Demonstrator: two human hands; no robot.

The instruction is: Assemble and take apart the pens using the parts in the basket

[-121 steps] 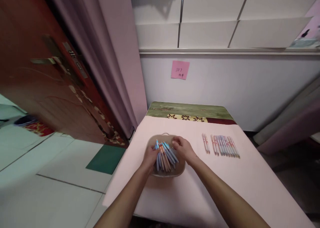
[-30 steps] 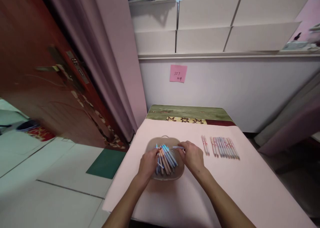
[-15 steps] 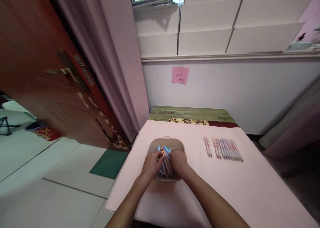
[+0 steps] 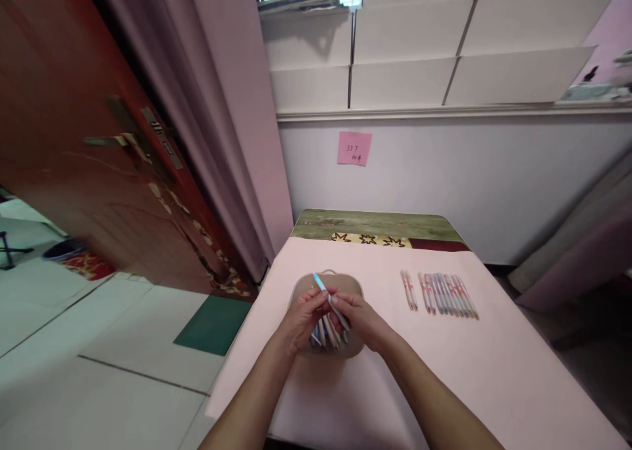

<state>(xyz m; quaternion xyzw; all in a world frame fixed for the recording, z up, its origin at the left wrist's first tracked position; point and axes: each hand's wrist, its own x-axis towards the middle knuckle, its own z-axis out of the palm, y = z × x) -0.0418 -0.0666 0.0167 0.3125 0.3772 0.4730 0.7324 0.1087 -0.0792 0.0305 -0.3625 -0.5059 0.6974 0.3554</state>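
Left hand [image 4: 302, 315] and right hand [image 4: 360, 317]: fingers grasp blue pen [image 4: 320, 283] above beige basket [image 4: 351, 284]; pen row [image 4: 448, 295] at basket's 3 o'clock.

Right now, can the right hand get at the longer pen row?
Likely yes: the way to the longer pen row looks open over the smaller pen group, though the right hand is busy with a blue pen.

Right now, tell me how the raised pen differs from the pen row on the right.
The raised pen is held between the left hand and right hand over the basket; the pen row lies untouched on the pink cover. The raised pen shows a bright blue end, while the pen row looks paler, with reddish markings. Both are slim.
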